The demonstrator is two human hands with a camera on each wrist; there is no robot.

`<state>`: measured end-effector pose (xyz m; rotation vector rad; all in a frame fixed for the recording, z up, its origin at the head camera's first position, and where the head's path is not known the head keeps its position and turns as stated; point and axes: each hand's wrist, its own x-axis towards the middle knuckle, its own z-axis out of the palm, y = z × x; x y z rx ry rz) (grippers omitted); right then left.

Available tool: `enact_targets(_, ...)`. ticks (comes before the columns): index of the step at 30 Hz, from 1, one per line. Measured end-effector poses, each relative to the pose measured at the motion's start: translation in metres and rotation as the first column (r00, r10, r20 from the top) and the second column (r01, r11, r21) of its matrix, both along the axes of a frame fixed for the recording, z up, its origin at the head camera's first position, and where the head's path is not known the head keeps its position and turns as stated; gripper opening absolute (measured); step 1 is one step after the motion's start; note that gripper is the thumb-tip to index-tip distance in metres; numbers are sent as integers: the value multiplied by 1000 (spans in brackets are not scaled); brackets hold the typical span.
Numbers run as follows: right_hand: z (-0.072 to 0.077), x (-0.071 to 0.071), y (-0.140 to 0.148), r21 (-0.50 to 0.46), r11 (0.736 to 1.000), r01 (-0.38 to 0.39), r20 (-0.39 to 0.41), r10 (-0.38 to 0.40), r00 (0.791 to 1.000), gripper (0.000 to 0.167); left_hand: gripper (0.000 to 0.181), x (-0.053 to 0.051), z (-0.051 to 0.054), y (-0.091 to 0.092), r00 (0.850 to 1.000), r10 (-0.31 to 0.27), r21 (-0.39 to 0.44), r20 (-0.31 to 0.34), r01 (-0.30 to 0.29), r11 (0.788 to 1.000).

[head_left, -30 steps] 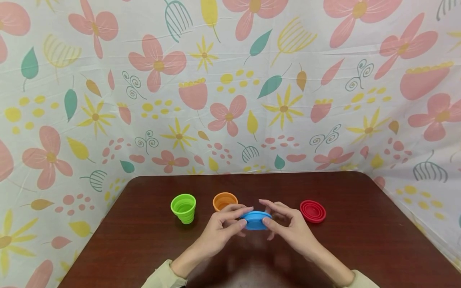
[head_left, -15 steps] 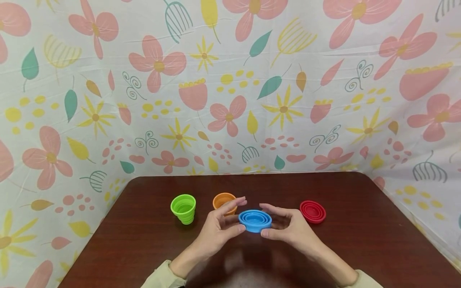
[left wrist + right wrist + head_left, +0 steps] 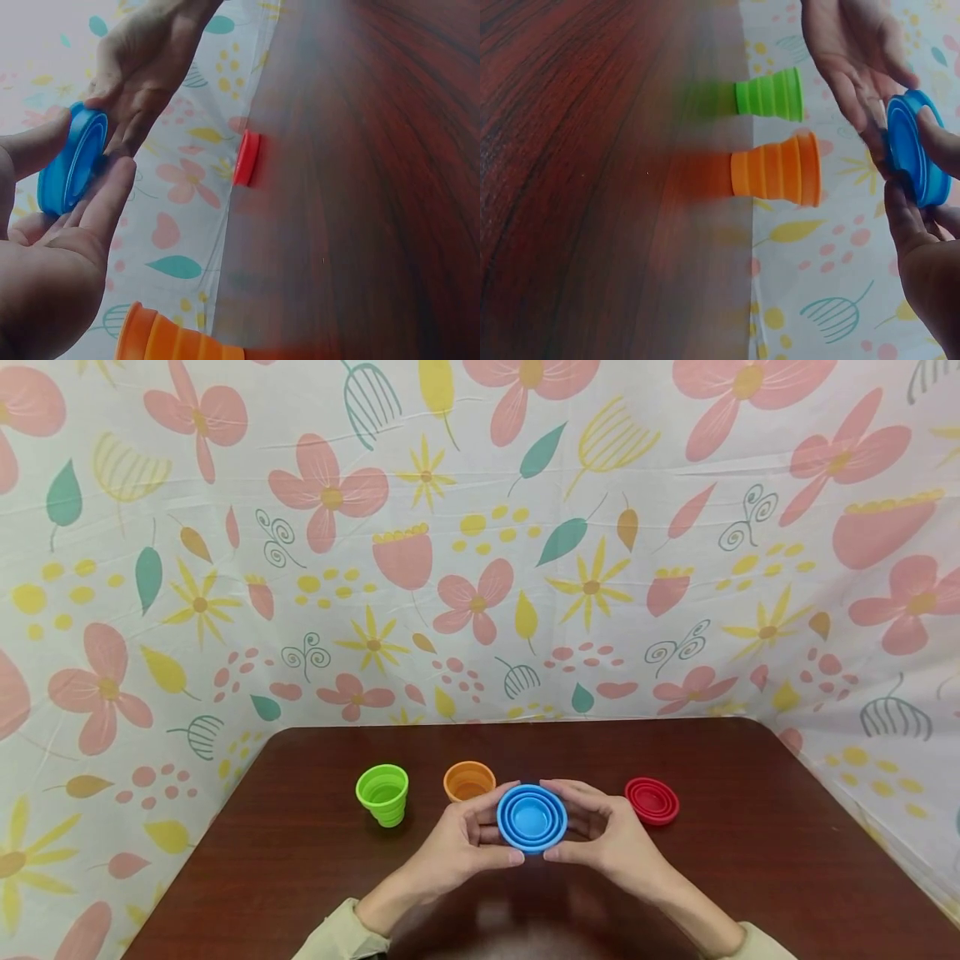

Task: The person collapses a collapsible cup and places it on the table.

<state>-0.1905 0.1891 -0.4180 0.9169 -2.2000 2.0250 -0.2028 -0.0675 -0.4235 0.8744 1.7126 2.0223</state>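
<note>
A blue collapsible cup (image 3: 532, 818), folded down to flat nested rings, is held above the table between both hands. In the head view its ringed side faces the camera. My left hand (image 3: 459, 845) grips its left edge, thumb at the near rim and fingers behind. On the opposite edge, my right hand (image 3: 621, 842) pinches the rim in a similar way. The left wrist view shows the folded blue cup (image 3: 73, 161) from the side, and the right wrist view has the blue cup (image 3: 915, 150) at its right.
On the dark wooden table (image 3: 255, 877) stand a green collapsible cup (image 3: 382, 795) and an orange one, the orange cup (image 3: 469, 782), both extended. A red collapsible cup (image 3: 652, 802) lies folded flat at the right. Behind the table hangs a flowered cloth (image 3: 480, 527).
The blue cup has been tilted so its ringed side turns from edge-on towards the head camera. The left fingers shifted on its rim. The other cups have stayed put.
</note>
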Motion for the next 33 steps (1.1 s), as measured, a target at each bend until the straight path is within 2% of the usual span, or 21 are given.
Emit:
enact_targets(11, 0, -1, 0, -11, 999, -37, -61, 36, 997, 75, 78, 1, -1, 3, 999, 36, -1, -9, -36, 999)
enact_targets(19, 0, 1, 0, 32, 999, -29, -59, 31, 998, 83, 77, 1, -5, 8, 998, 29, 28, -58, -28, 999)
enact_targets(24, -1, 1, 0, 82, 996, 31, -143, -19, 990, 84, 79, 2, -7, 10, 997, 58, 27, -55, -56, 998)
enact_targets(26, -3, 2, 1, 117, 990, 74, -200, -50, 979, 85, 79, 3, -9, 11, 996, 70, 23, -56, -68, 997)
enact_targets(31, -7, 3, 5, 222, 956, 190, -297, -120, 947, 85, 81, 5, -13, 16, 993, 96, 7, -71, -96, 995)
enact_targets(33, -8, 3, 6, 244, 947, 209, -303, -131, 944, 85, 82, 7, -14, 19, 991, 111, -8, -68, -112, 994)
